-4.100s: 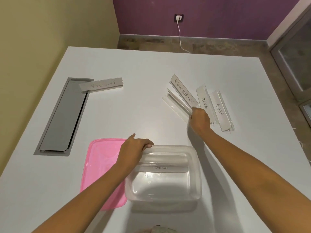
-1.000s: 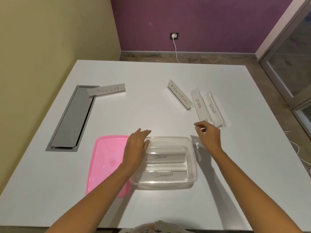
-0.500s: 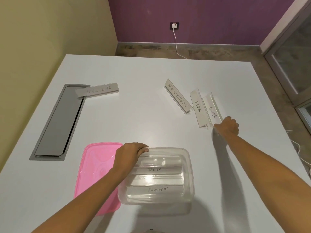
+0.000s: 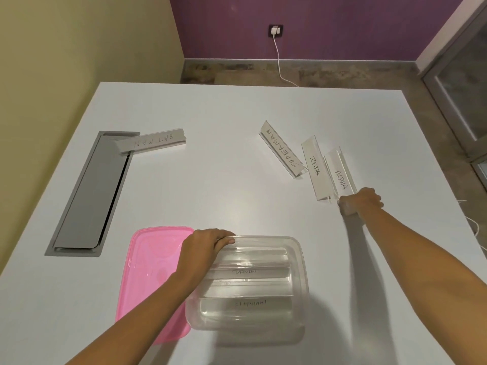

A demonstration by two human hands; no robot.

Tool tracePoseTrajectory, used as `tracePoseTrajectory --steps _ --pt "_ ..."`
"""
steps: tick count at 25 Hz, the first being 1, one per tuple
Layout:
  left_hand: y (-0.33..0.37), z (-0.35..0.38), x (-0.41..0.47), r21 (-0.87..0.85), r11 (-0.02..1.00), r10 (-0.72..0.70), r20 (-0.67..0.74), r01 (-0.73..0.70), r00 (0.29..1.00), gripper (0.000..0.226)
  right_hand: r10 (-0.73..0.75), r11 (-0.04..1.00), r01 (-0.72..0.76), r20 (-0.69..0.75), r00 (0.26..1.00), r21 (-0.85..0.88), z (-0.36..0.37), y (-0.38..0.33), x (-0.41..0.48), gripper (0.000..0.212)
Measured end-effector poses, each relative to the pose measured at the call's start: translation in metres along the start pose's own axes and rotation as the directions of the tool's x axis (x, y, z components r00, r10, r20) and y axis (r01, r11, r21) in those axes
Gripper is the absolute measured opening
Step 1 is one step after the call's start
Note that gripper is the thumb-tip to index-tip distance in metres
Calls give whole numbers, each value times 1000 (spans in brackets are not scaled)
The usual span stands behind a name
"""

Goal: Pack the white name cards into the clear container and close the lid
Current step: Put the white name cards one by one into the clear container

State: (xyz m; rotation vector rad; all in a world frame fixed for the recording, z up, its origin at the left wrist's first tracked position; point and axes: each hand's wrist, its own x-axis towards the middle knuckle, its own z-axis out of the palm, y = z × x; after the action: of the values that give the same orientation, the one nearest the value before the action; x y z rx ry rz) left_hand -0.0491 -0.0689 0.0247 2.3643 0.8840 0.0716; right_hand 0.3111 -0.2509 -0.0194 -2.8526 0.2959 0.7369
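Note:
The clear container [image 4: 299, 259] sits near the table's front edge with the PANDA card [image 4: 247, 272] and the ELEPHANT card [image 4: 250, 303] lying inside. My left hand [image 4: 203, 246] grips its far left rim. The pink lid [image 4: 147, 275] lies flat to the container's left. At the right, the ALPHA card [image 4: 341, 177] lies beside the ZEBRA card [image 4: 313, 167], and my right hand [image 4: 361, 200] is closed on the near end of the ALPHA card. The SUPERMAN card [image 4: 282, 150] rests left of them. Far left lies the BATMAN card [image 4: 154, 140].
A grey recessed cable hatch [image 4: 89, 196] is set into the white table [image 4: 224, 114] at the left, under one end of the BATMAN card. A white cable [image 4: 276, 56] runs from a wall socket down to the floor beyond the table.
Since four seconds ago, two cards went into the container. In the last second my right hand moved from beside the container out to the ALPHA card and closed on its near end.

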Motion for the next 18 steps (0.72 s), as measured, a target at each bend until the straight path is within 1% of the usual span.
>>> tracePoseTrajectory --steps 1,4,6,9,12,14,16,18 --pt "1 0 0 -1 1000 -2 0 2 1000 21 -8 1000 8 24 1000 18 -1 3 -2 80" --pt "1 -1 0 17 1000 -22 35 22 999 22 -66 988 53 86 994 145 -4 16 -10 77" --pt "1 -2 -2 4 999 -32 58 32 998 24 -74 970 41 132 989 241 -7 25 -23 76" --pt "-3 -5 -12 -77 996 -32 6 33 999 31 -80 927 11 170 982 375 -13 40 -44 75" --pt "-8 -9 -25 -144 989 -43 -77 32 996 32 -126 870 30 162 979 492 -22 57 -70 70" --pt "-11 -12 -33 -218 974 -93 -135 63 986 27 -219 817 97 150 964 569 -25 66 -97 57" --pt "-14 -15 -39 -337 932 -199 -177 131 964 25 -335 766 198 118 935 612 -21 73 -130 58" --pt "-18 -18 -47 -418 884 -303 -175 208 937 27 -437 742 300 93 895 599 -13 81 -170 58"
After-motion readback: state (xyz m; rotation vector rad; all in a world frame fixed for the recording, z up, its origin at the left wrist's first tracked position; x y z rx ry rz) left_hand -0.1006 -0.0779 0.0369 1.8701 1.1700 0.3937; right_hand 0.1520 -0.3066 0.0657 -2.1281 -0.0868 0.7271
